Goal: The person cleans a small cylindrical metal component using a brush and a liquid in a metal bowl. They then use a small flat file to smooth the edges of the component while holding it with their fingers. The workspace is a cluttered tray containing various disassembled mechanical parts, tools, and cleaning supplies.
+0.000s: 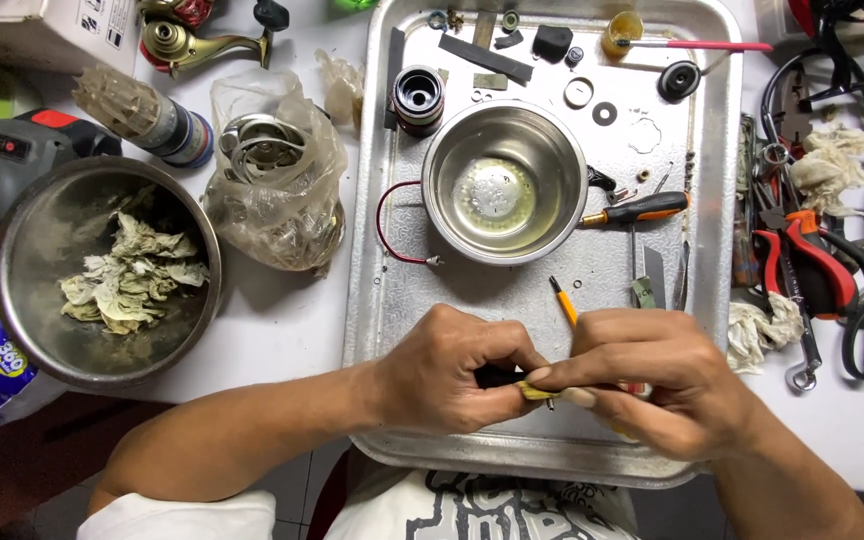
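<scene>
- Head view: both hands meet over the near edge of the metal tray (372, 300), fingertips touching.
- Left hand (447, 370): curled narrow, thumb and fingers pinched on a small dark part; most of that part is hidden under the fingers, can't tell what it is.
- Right hand (652, 375): also closed tight, pinching a small yellowish piece (535, 391) at the fingertips. A short metal pin sticks out below it.
- Yellowish piece sits right between the two hands, at the tip of the right thumb and forefinger, touching the left fingertips.
- Yellow-handled tool (563, 301) pokes out from behind the right hand, angled up-left.
- Steel bowl (505, 183) with a little clear liquid sits mid-tray, well beyond the hands.
- Orange-and-black screwdriver (642, 209) lies just right of that bowl; red wire loop (384, 222) on its left.
- Off-tray left: bigger bowl (22, 320) holding crumpled dirty tissue (132, 272), clear plastic bag (282, 180) beside it.
- Off-tray right: red-handled pliers (802, 262), more hand tools and rags.
</scene>
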